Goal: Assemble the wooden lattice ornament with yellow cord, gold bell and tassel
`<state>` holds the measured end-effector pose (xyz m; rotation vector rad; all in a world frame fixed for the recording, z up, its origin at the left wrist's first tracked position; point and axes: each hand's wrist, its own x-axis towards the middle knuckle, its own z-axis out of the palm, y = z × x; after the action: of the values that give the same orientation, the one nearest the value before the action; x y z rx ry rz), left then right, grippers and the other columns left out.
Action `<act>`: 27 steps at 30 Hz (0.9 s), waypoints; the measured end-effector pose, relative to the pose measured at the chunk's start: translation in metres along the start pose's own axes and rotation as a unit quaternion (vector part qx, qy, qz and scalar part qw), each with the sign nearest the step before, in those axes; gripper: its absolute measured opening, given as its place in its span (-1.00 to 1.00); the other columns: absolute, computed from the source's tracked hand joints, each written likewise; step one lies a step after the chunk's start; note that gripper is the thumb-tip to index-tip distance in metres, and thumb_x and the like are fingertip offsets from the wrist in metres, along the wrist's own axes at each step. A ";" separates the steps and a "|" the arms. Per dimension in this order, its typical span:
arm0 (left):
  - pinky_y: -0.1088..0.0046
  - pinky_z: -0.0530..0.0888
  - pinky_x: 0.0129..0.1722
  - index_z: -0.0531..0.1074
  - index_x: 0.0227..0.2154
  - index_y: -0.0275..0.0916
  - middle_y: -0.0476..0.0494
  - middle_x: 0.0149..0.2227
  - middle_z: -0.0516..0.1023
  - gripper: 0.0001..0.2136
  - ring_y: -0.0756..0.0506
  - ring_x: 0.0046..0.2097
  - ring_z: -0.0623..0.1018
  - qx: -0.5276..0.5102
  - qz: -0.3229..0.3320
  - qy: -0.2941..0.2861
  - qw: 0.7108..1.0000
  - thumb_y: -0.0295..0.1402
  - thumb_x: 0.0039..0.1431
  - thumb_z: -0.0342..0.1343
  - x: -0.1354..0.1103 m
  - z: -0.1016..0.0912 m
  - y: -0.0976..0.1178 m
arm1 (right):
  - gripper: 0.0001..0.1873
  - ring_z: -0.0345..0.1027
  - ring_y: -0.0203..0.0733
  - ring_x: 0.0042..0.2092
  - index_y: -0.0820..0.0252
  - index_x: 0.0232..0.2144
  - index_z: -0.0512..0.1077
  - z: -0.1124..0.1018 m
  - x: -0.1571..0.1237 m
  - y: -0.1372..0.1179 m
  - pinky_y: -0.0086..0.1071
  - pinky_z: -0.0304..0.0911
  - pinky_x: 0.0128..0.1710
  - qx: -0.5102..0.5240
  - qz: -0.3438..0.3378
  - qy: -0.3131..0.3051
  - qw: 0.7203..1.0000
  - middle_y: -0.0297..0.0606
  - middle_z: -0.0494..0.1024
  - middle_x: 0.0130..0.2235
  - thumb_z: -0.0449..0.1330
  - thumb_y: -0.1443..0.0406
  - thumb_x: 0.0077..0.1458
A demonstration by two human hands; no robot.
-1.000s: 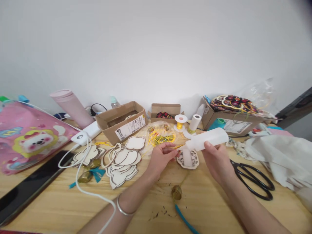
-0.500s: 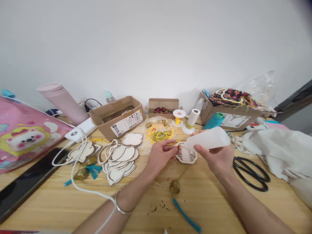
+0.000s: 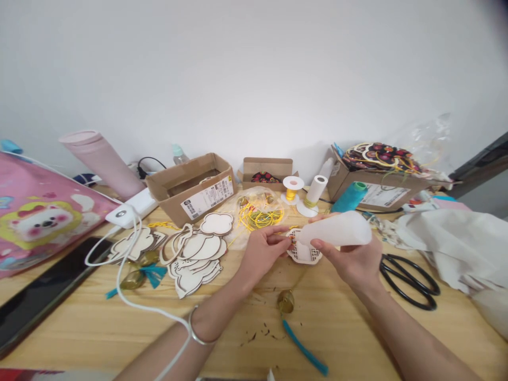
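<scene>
My right hand is wrapped round a white translucent squeeze bottle, held nearly level with its narrow end pointing left. That tip reaches the left side of a pale wooden plaque with cut-out lattice corners. At the same spot the fingers of my left hand are pinched together over a tiny reddish-orange bit, too small to name. Below the plaque, a brass-coloured bell lies on a cord, with a teal tassel trailing from it.
Wooden cut-outs are piled on the left beside a white cable. Black-handled scissors lie on the right. Behind stand an open carton, a yellow cord spool, a teal thread cone and a filled box.
The bottle's wide end has dipped slightly and turned a little more toward me. Its tip and my left hand stay at the plaque's left side. The whole view has shifted slightly.
</scene>
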<state>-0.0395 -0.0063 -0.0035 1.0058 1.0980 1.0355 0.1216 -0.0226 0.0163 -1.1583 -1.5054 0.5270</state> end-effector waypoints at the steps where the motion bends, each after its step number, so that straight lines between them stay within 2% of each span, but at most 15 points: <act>1: 0.53 0.43 -0.47 0.47 -0.31 -0.27 -0.11 -0.47 0.58 -0.73 -0.07 -0.41 0.55 -0.001 -0.001 0.000 1.000 -0.43 -0.18 0.22 0.000 0.000 0.000 | -0.74 0.40 0.01 -0.24 0.09 -0.38 0.44 0.000 0.000 -0.001 -0.14 0.35 -0.27 -0.003 0.000 0.001 1.000 -0.22 0.55 -0.40 0.31 0.25 -0.24; 10: 0.54 0.44 -0.48 0.47 -0.31 -0.27 -0.11 -0.47 0.58 -0.75 -0.06 -0.41 0.55 0.008 -0.003 0.003 1.000 -0.44 -0.16 0.20 0.001 0.000 0.000 | -0.69 0.42 -0.02 -0.35 0.13 -0.39 0.45 0.000 0.001 -0.004 -0.17 0.38 -0.36 0.006 0.018 0.053 0.998 -0.18 0.55 -0.39 0.33 0.23 -0.30; 19: 0.54 0.44 -0.46 0.46 -0.31 -0.27 -0.10 -0.46 0.58 -0.77 -0.06 -0.39 0.56 0.020 0.009 -0.005 1.000 -0.44 -0.13 0.18 0.000 0.000 0.001 | -0.72 0.42 -0.02 -0.34 0.10 -0.40 0.46 0.001 0.000 0.000 -0.17 0.37 -0.35 -0.003 0.015 0.022 1.000 -0.22 0.55 -0.39 0.33 0.24 -0.28; 23: 0.56 0.44 -0.47 0.46 -0.31 -0.28 -0.10 -0.47 0.58 -0.77 -0.05 -0.40 0.56 0.019 -0.004 0.006 1.000 -0.47 -0.13 0.18 0.001 0.000 0.000 | -0.69 0.42 -0.03 -0.33 0.15 -0.40 0.45 -0.004 0.001 0.003 -0.16 0.37 -0.32 -0.010 0.025 0.074 0.997 -0.18 0.55 -0.37 0.34 0.26 -0.32; 27: 0.57 0.44 -0.47 0.45 -0.29 -0.30 -0.12 -0.45 0.58 -0.75 -0.06 -0.38 0.56 0.022 -0.014 0.004 1.000 -0.46 -0.12 0.17 0.001 0.000 0.000 | -0.73 0.43 -0.06 -0.40 0.22 -0.47 0.44 -0.007 0.006 -0.003 -0.20 0.39 -0.41 0.009 0.018 0.136 0.991 -0.18 0.55 -0.43 0.34 0.25 -0.32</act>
<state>-0.0393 -0.0052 -0.0037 1.0198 1.1420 0.9976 0.1274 -0.0208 0.0240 -1.1940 -1.2461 0.3884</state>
